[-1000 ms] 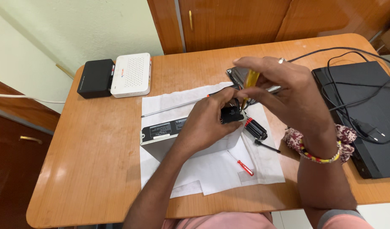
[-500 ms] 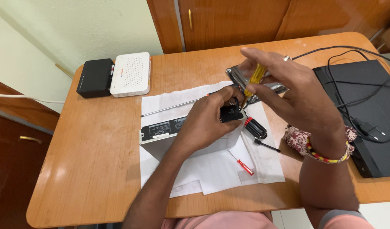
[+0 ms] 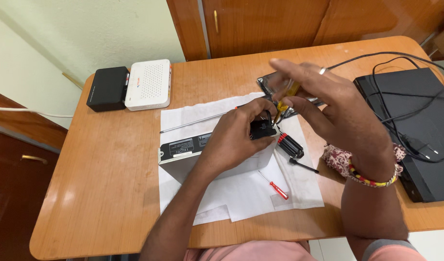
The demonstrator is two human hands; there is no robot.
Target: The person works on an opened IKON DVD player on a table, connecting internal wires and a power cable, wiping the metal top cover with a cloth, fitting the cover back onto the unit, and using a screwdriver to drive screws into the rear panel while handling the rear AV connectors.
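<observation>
While a small black part (image 3: 262,129) sits at the right end of a grey metal box (image 3: 202,154) lying on white paper (image 3: 241,193) in the middle of a wooden table (image 3: 111,183), the left hand (image 3: 234,137) rests over that box, its fingers curled down around the part. The right hand (image 3: 328,108) hovers just above — thumb and fingers pinched shut on the yellow handle of a screwdriver (image 3: 284,102), its tip angled down toward the part; the hand is blurred, so the exact contact cannot be told.

Just beside the box, on the paper, lie a black-and-red tool handle (image 3: 290,145), a thin black driver (image 3: 303,165) and a small red screwdriver (image 3: 274,185); a long thin metal rod (image 3: 195,123) lies above the box. A silver foil bag (image 3: 267,83) sits behind the hands. At the table's right edge is a flat black device (image 3: 415,125) draped with black cables (image 3: 391,104). Well apart, at the far left corner, a black box (image 3: 107,88) touches a white router (image 3: 148,84).
</observation>
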